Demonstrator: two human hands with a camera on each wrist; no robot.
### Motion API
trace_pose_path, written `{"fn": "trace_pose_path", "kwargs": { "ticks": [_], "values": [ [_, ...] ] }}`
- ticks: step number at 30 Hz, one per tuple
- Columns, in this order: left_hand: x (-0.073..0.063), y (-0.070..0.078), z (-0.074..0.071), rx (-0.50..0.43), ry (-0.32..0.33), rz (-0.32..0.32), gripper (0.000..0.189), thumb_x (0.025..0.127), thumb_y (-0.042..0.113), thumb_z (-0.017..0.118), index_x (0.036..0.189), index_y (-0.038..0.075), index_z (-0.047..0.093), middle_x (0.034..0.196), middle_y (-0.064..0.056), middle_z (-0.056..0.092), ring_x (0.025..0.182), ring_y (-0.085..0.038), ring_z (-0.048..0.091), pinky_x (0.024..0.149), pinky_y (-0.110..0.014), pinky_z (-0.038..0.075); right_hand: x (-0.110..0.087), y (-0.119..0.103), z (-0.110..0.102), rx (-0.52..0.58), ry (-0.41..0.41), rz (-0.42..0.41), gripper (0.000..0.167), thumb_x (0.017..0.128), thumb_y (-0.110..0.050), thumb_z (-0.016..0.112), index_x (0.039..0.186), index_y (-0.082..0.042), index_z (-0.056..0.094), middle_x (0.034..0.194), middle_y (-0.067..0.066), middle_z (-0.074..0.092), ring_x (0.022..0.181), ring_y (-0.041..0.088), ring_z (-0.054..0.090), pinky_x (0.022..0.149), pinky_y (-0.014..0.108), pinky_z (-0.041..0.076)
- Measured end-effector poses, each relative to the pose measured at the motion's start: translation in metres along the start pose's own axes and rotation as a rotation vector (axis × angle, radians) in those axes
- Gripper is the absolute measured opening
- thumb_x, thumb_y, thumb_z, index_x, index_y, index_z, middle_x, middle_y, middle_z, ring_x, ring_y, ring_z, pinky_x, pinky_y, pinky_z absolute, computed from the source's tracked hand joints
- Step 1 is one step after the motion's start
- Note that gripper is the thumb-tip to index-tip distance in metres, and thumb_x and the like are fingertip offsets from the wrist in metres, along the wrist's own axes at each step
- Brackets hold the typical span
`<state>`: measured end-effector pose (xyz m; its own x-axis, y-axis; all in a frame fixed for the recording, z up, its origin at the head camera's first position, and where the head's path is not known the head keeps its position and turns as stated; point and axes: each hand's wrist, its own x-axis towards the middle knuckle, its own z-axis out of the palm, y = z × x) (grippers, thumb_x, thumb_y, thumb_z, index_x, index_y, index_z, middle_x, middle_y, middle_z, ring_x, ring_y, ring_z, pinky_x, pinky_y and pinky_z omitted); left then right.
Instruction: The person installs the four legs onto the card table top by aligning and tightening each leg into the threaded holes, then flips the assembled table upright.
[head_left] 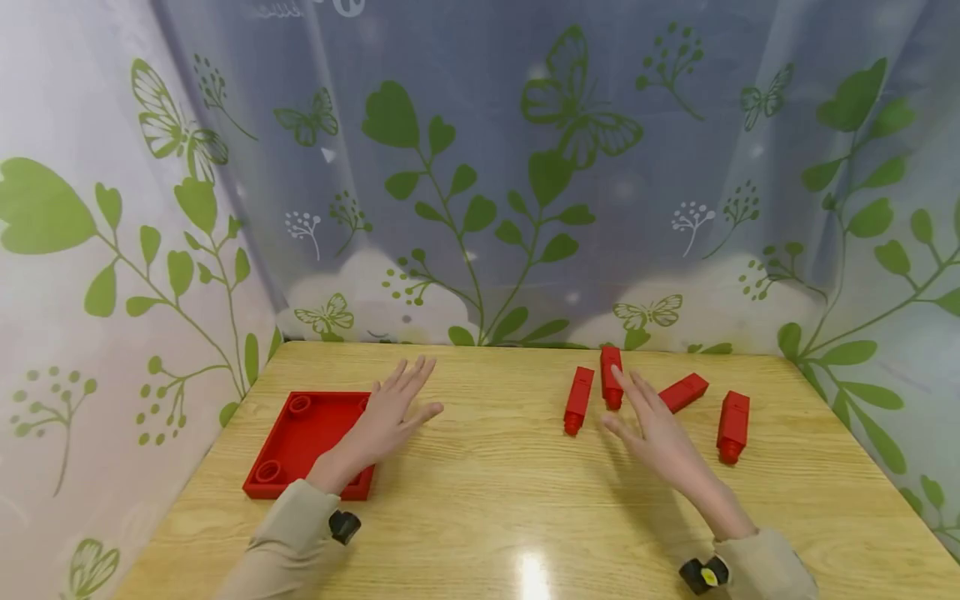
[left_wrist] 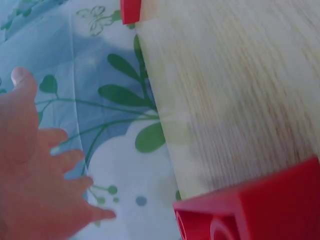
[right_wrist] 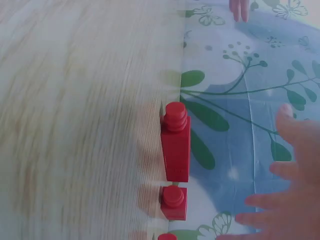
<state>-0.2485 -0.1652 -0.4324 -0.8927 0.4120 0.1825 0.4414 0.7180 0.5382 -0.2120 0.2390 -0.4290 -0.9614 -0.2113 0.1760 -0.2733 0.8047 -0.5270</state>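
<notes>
My left hand [head_left: 382,422] hovers over the right side of a shallow red square tray [head_left: 313,435], fingers spread and holding nothing. Round ring sockets show in the tray's corners; my hand and forearm hide part of its right side. On the right, my right hand [head_left: 660,433] reaches over several red square-sided pegs [head_left: 578,398], its fingers extended with nothing in them. Each peg that shows fully has a narrower round ridged end. One peg [head_left: 684,392] lies slanted, partly hidden behind this hand. In the right wrist view, the ridged end shows clearly on the nearest peg [right_wrist: 176,150].
The pieces lie on a light wooden table [head_left: 480,467]. Behind it and at both sides hangs a curtain [head_left: 480,275] printed with green leaves and butterflies. Dark wrist devices [head_left: 345,527] sit at both sleeves.
</notes>
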Motion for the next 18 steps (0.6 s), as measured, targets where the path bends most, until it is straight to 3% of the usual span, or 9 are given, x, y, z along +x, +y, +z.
{"fn": "trace_pose_path", "kwargs": {
  "ticks": [6, 14, 18],
  "values": [
    [-0.008, -0.008, -0.017, -0.169, 0.062, 0.005, 0.069, 0.104, 0.044, 0.054, 0.161, 0.013, 0.030, 0.164, -0.011, 0.032, 0.150, -0.035, 0.030, 0.118, -0.060, 0.026, 0.004, -0.004, 0.000, 0.129, 0.110, -0.039, 0.069, 0.103, -0.040, 0.059, 0.160, -0.011, 0.032, 0.160, 0.025, 0.033, 0.141, 0.049, 0.038, 0.107, 0.067, 0.037],
    [-0.020, -0.023, -0.038, -0.258, 0.151, -0.033, 0.052, 0.108, 0.038, 0.047, 0.155, 0.014, 0.043, 0.151, -0.011, 0.052, 0.136, -0.033, 0.052, 0.110, -0.057, 0.041, 0.013, -0.006, 0.008, 0.309, 0.189, -0.069, 0.051, 0.105, -0.030, 0.058, 0.153, -0.015, 0.047, 0.144, 0.015, 0.058, 0.116, 0.035, 0.065, 0.091, 0.050, 0.056],
    [-0.029, -0.032, -0.051, -0.285, 0.188, -0.061, 0.048, 0.109, 0.034, 0.047, 0.153, 0.014, 0.046, 0.148, -0.013, 0.055, 0.133, -0.034, 0.054, 0.109, -0.056, 0.042, 0.017, -0.013, 0.012, 0.389, 0.190, -0.072, 0.044, 0.105, -0.023, 0.058, 0.147, -0.013, 0.054, 0.134, 0.014, 0.065, 0.108, 0.032, 0.069, 0.083, 0.032, 0.059]
  ]
}}
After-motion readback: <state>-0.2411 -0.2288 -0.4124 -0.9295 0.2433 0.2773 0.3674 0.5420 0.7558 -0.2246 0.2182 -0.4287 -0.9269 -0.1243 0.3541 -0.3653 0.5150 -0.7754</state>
